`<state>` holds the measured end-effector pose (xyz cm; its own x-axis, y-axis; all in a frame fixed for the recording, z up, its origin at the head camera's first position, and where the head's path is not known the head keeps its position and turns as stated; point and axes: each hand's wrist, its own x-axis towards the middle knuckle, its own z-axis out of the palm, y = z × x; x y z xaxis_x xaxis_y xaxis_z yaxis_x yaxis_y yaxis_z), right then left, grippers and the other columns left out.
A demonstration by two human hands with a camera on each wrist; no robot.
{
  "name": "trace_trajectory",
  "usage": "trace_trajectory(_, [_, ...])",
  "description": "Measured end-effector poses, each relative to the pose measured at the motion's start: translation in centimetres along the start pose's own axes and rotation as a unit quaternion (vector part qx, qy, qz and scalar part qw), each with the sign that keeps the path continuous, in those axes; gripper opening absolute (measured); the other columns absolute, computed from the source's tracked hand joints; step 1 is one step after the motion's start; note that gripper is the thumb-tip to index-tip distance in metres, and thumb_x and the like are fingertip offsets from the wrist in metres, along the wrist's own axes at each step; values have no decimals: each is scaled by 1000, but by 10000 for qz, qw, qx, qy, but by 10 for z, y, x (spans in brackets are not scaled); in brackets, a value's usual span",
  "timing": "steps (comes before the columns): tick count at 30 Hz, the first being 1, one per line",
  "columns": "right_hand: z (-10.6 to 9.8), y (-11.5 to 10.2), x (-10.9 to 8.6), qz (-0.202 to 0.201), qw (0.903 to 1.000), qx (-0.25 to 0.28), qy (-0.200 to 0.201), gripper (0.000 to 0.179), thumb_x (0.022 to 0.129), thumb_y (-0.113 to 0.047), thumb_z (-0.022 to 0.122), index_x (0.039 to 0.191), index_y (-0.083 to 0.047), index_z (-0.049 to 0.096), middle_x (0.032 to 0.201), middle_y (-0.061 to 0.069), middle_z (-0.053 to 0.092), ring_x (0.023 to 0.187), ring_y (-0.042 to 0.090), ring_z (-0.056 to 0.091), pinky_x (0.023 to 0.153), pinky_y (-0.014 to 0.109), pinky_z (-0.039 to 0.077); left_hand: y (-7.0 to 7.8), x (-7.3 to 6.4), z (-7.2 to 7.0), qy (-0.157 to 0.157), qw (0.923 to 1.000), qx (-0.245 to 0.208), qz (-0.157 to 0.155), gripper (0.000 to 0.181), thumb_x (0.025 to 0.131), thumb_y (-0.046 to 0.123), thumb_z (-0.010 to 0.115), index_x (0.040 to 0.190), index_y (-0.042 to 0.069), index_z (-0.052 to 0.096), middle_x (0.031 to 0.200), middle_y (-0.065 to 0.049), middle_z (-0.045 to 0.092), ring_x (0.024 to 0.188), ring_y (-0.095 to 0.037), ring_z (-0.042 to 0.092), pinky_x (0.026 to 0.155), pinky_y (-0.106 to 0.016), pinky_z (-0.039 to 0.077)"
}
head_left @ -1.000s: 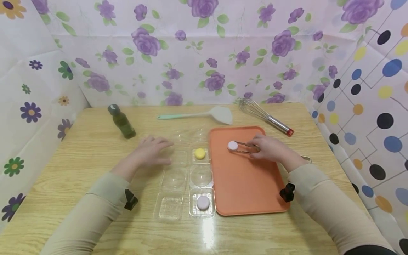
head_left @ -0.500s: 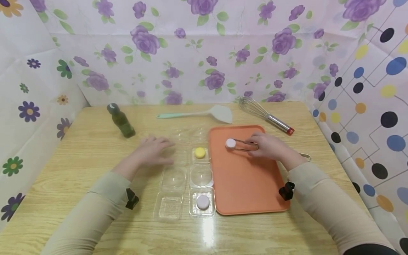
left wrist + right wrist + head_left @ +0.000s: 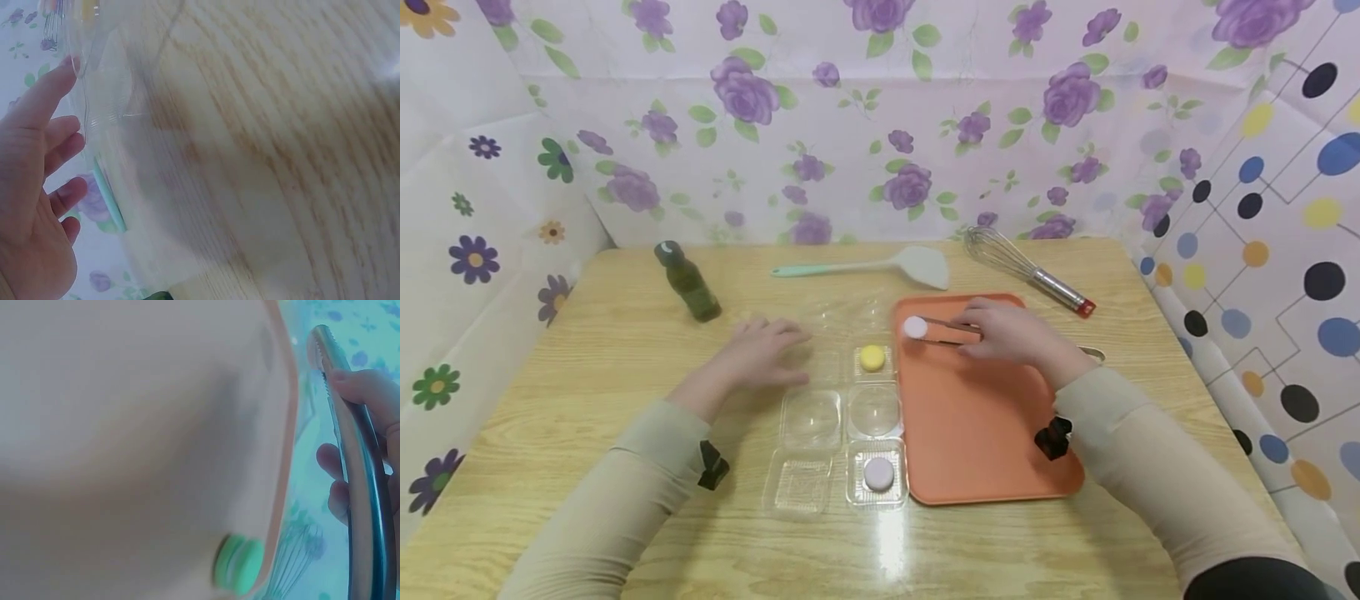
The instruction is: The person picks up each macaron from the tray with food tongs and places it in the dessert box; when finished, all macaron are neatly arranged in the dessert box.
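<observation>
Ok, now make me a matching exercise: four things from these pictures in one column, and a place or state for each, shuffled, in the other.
Column one
1. tongs
2. yellow disc
3. green macaron
4. whisk

Column two
A. on the orange tray
B. on the table, beyond the tray
C. in a clear plastic container
D. in the right hand, gripping a pale disc

Pairs: 1-D, 2-C, 3-A, 4-B
</observation>
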<state>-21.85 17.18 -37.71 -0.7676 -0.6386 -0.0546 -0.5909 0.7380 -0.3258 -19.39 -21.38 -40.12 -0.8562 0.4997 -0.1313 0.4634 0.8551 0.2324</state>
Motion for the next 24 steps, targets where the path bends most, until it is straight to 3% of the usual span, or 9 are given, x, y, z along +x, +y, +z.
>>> trace_trajectory(8, [7,-26,30,-446,9987,-259,-47,41,86,-30,66,123,-13,62,118,3,61,108,24,55,87,43,47,1,-1,-1,13,10000,-76,-40,71,80,47,69,138,12,46,139,-12,44,124,-36,35,102,-61,22])
trace_trajectory(15, [13,-50,52,-870,9957,-324,-65,35,84,-30,65,114,-11,64,110,3,61,96,19,56,83,38,47,2,-1,-2,58,9999,-69,-77,71,80,48,69,137,12,47,138,-12,45,123,-37,36,101,-62,23])
trace_trajectory(24, [22,-74,71,-762,9959,-256,-423,37,81,-31,70,114,-15,66,107,0,63,94,14,56,81,33,47,1,-1,1,73,9997,-190,-93,72,80,48,68,138,12,46,139,-13,44,123,-36,36,101,-60,23])
